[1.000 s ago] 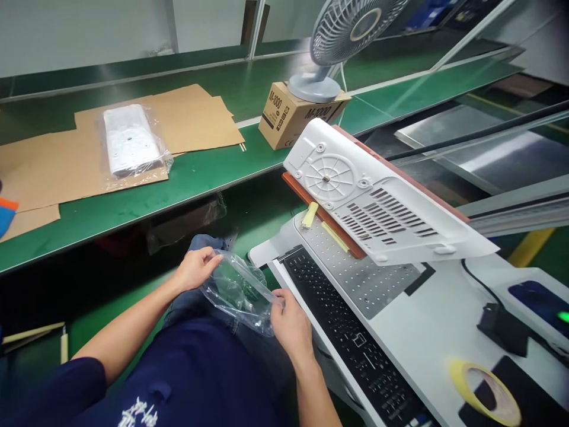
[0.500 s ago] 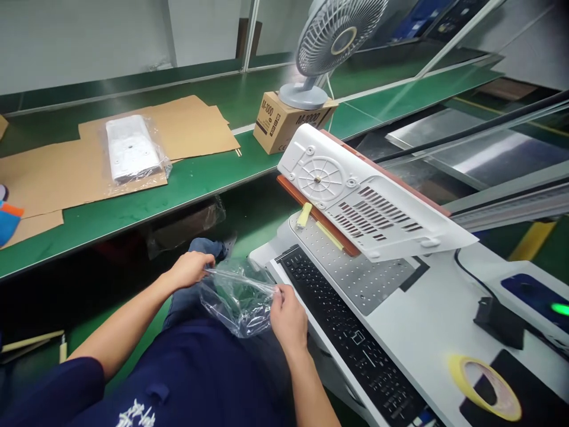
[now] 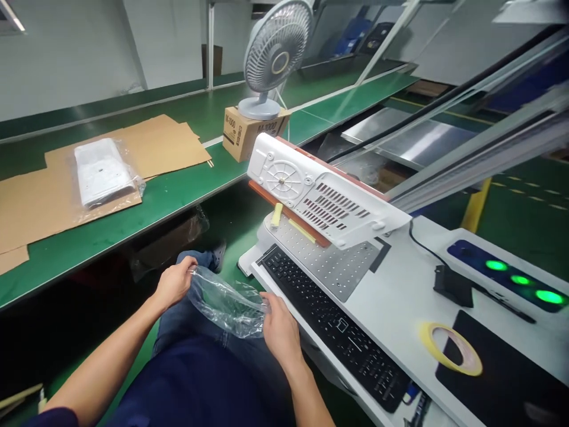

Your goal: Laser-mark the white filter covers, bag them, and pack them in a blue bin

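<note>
Stretched between my two hands above my lap is a clear plastic bag [image 3: 226, 305], its mouth spread partly apart. My left hand [image 3: 175, 283] pinches the bag's left edge. On the other side my right hand [image 3: 281, 326] is closed on the right edge, near the keyboard [image 3: 333, 326]. A white plastic housing [image 3: 288, 184] with slotted vents and a round ribbed pattern rests tilted on an orange-brown support [image 3: 322, 240], beyond the keyboard. Another white part [image 3: 102, 169], wrapped in clear plastic, lies on flattened cardboard [image 3: 164, 148] to the left.
A grey fan [image 3: 278, 62] stands on a cardboard box [image 3: 235, 133] on the green bench [image 3: 178, 196]. On the machine's white top are a yellow tape roll [image 3: 473, 359], a black mat [image 3: 511, 379] and a panel with green lights [image 3: 495, 265]. Metal rails slant across the right.
The bag's mouth has widened between my hands, and both hands still grip its edges. The camera view has turned right and up, shifting the bench and machine leftward.
</note>
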Tool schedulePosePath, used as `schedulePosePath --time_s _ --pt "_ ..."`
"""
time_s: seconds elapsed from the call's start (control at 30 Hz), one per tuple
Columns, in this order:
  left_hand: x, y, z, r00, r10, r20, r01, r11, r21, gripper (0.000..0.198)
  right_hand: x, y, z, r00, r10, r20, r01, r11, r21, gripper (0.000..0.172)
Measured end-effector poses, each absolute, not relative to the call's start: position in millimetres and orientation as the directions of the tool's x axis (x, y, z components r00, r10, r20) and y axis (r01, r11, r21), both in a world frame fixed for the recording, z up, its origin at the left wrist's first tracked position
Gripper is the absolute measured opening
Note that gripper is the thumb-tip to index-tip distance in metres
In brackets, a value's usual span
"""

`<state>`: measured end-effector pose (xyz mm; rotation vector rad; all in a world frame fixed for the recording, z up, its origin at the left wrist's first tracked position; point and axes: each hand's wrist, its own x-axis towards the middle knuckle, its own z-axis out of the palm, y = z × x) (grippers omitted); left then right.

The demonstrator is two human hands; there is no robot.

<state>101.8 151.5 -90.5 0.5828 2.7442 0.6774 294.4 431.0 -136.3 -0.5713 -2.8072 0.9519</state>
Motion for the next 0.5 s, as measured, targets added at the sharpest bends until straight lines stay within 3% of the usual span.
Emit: schedulePosePath --time_s 0.13,0.27,0.37,0.5 --pt "96.8 154.1 -90.0 -0.883 0.437 -0.168 0.292 0.795 0.532 0.027 291.3 428.2 -134.4 -0.901 0.425 0.091 0.213 0.614 -0.760 0.046" --pt "87.2 164.6 -78.3 -0.894 0.430 -0.129 0.241 0.702 0.670 0.025 285.2 430.4 -110.3 -0.860 0.489 0.148 0.139 0.503 -0.853 0.036" --pt "71.4 180.0 -70.8 -0.913 0.401 -0.071 0.216 0.624 0.751 0.028 278.0 443.5 -91.1 -0.841 0.515 0.165 0.098 0.446 -0.889 0.033" --pt "45.2 206.0 -65.2 -0.833 0.541 -0.119 0.298 0.619 0.727 0.027 271.8 465.6 -85.8 -0.860 0.502 0.091 0.149 0.418 -0.896 0.032"
